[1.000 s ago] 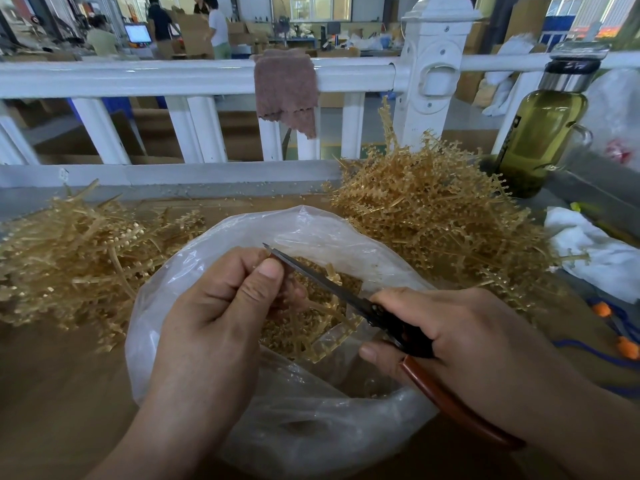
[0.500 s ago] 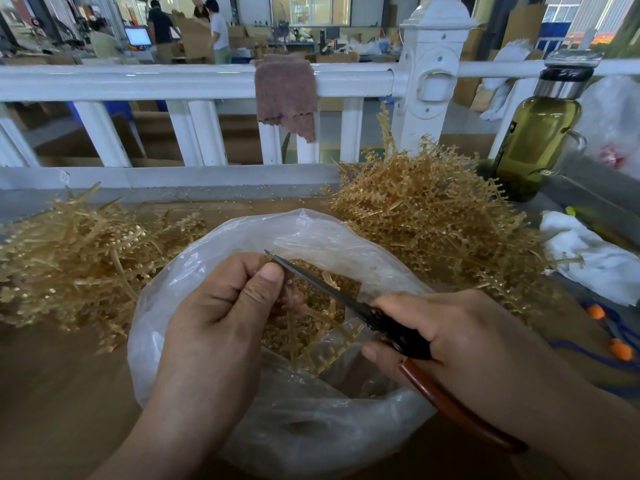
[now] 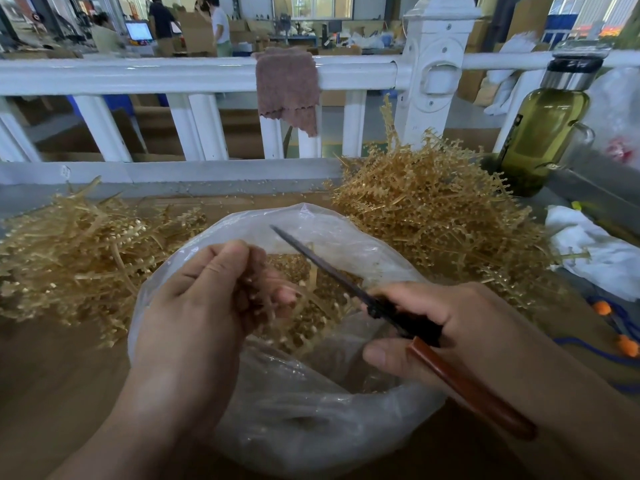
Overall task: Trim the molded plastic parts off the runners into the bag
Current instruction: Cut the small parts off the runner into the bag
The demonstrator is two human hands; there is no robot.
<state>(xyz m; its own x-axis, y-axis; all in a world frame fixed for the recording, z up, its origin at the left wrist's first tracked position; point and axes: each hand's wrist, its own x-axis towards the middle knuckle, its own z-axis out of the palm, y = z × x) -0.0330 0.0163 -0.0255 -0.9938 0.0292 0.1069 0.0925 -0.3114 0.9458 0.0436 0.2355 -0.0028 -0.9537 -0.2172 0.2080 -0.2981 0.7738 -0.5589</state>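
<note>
A clear plastic bag (image 3: 311, 420) lies open on the table in front of me, with small tan molded parts (image 3: 294, 268) piled inside. My left hand (image 3: 207, 306) holds a tan runner (image 3: 311, 292) over the bag's mouth, fingers curled round it. My right hand (image 3: 446, 323) grips scissors (image 3: 381, 306) with a brown handle; the dark blades point up and left, across the runner. A tall heap of tan runners (image 3: 433, 216) rises behind the bag on the right. A flatter heap of runners (image 3: 76, 251) lies on the left.
A white railing (image 3: 194, 77) with a brown cloth (image 3: 287, 88) draped over it runs along the table's far edge. A green bottle (image 3: 540, 133) stands at the back right, white cloth (image 3: 602, 254) and a blue cord with orange beads (image 3: 620, 337) to the right. People stand far behind.
My left hand has slid down the runner and turned, so its fingertips now show. The scissors' blades have lifted slightly away from my left thumb. The view tilted a little.
</note>
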